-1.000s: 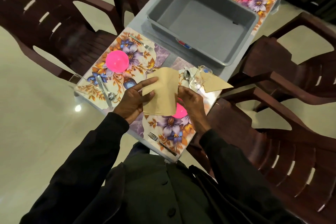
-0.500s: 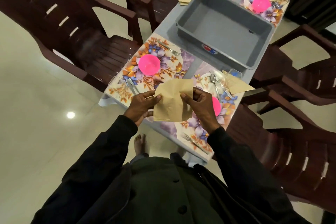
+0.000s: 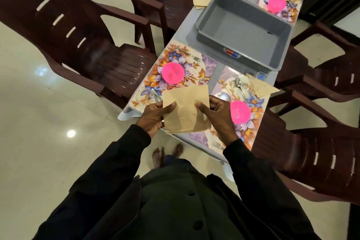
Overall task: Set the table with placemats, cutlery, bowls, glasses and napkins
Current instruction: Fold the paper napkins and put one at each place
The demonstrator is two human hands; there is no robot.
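Left hand point(image 3: 153, 116) pinches the tan napkin point(image 3: 185, 112) at its left edge, thumb on top; right hand point(image 3: 217, 115) pinches the right edge, fingers curled. Napkin is held over the near edge of the desk point(image 3: 185, 25), btwn two floral mats. Left mat point(image 3: 153, 82) carries a pink bowl point(image 3: 173, 73); right mat point(image 3: 245, 132) has a 2nd bowl point(image 3: 240, 112) w/ a spoon point(image 3: 238, 83) beyond it. Grey tub point(image 3: 243, 31) sits farther back.

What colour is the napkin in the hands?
Light tan, like brown paper: the napkin shows best in the head view.
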